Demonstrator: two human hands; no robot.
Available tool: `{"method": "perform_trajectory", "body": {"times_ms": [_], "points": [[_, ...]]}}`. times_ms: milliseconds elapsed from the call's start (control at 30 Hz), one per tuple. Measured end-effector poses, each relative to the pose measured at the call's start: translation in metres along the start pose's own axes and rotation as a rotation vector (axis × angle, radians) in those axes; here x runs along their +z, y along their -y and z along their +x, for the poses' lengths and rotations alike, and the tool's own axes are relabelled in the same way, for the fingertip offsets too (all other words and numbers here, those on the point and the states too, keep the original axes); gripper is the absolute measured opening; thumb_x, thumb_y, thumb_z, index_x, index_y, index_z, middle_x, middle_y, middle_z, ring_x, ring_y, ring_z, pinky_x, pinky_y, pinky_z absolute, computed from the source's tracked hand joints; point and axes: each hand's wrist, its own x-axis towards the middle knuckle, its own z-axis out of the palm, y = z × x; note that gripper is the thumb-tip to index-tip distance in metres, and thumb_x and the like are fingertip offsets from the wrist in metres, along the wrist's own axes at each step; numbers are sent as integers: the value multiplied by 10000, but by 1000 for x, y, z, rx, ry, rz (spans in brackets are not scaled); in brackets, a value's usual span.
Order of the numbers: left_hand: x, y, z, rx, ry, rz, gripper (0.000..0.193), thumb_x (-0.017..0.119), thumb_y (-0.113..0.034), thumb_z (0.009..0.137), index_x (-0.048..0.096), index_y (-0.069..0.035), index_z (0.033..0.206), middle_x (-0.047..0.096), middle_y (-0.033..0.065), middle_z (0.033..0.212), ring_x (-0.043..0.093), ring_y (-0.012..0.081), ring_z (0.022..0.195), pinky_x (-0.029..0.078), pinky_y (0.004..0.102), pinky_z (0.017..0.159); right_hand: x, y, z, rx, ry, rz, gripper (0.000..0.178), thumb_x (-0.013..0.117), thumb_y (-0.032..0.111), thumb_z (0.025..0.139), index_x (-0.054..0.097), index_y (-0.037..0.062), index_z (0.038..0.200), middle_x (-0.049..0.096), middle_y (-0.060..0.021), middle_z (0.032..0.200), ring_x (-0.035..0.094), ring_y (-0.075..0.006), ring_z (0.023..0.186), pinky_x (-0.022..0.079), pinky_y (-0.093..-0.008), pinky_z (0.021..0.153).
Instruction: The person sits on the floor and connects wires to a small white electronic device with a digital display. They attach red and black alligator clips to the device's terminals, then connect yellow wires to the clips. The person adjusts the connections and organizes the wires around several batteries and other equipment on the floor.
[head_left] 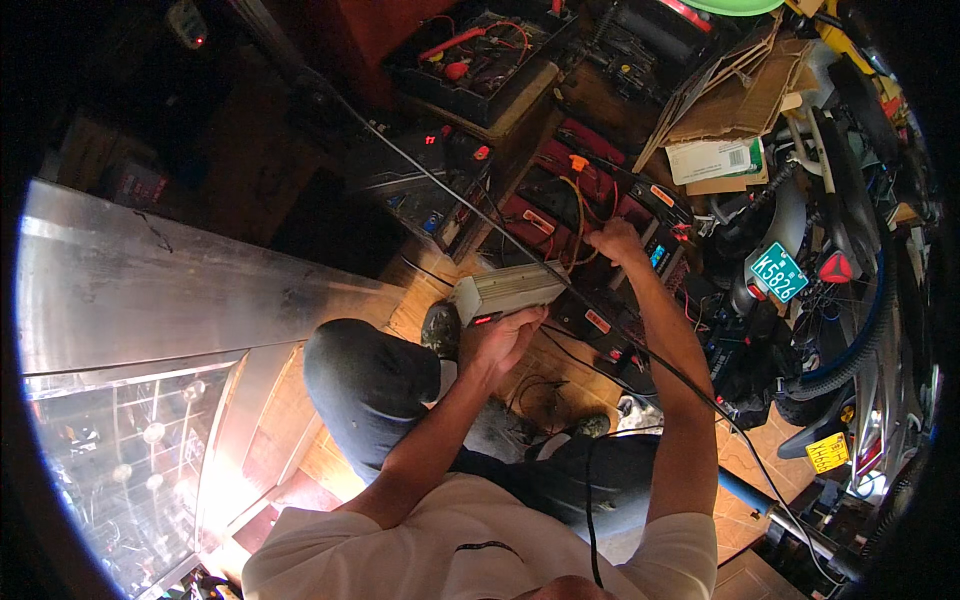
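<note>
"Where's the light?"
"Strong glare near eight o'clock, beside the glassy panel (120, 450); the metal panel (150, 270) at nine shines too."
"Shadows?"
"Ten o'clock sinks almost to black."
"Focus?"
"The left hand (505, 342), near centre, looks fairly crisp; straight edges bow toward the dark rim."
</note>
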Motion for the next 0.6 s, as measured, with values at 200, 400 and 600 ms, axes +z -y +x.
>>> {"method": "perform_trajectory", "body": {"times_ms": [200, 400, 600], "points": [[31, -13, -5, -35, -82, 65, 285, 658, -53, 886, 581, -41, 1160, 648, 69, 1089, 631, 218, 1050, 528, 294, 845, -9, 5, -23, -249, -384, -163, 505, 728, 447, 758, 689, 18, 1021, 684, -231, 956, 668, -390, 923, 537, -475, 794], [36, -1, -11, -54, -120, -31, 328, 690, -190, 902, 567, -95, 1191, 629, 26, 1121, 621, 208, 1063, 522, 263, 826, -3, 22, -73, -683, -659, -114, 388, 644, 368, 870, 670, 44, 1081, 682, -168, 949, 642, -368, 898, 527, -450, 781], [29, 14, -10, -61, -90, -40, 244, 686, -191, 904, 597, -116, 1118, 641, -9, 1048, 634, 175, 992, 521, 291, 837, 25, 59, -104, -870, -338, 33, 537, 612, 528, 861, 664, 48, 1097, 674, -203, 946, 652, -366, 923, 528, -443, 763]]}}
